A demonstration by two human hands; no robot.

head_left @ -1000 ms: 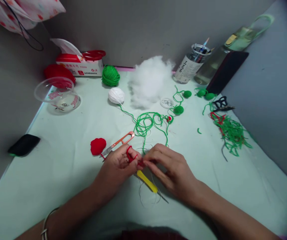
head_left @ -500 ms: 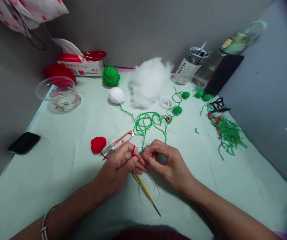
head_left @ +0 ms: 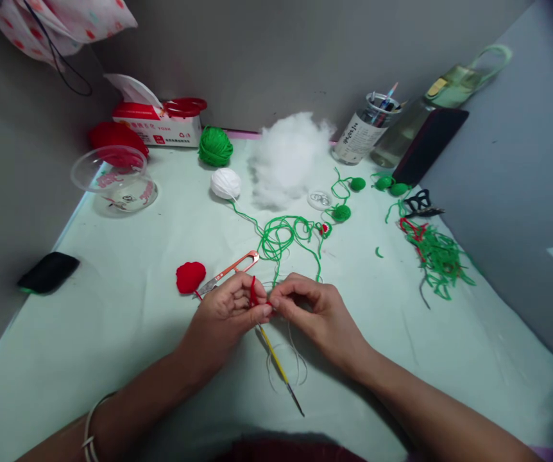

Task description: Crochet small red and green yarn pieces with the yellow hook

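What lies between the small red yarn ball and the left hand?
The head view shows the blades of thread snips and a red strand between the red yarn ball and the left hand.

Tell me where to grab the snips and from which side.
Take the snips by their orange loop end, probably from the far side: that end sticks out beyond the left hand, which hides part of the near side, while the blade lies by the red ball.
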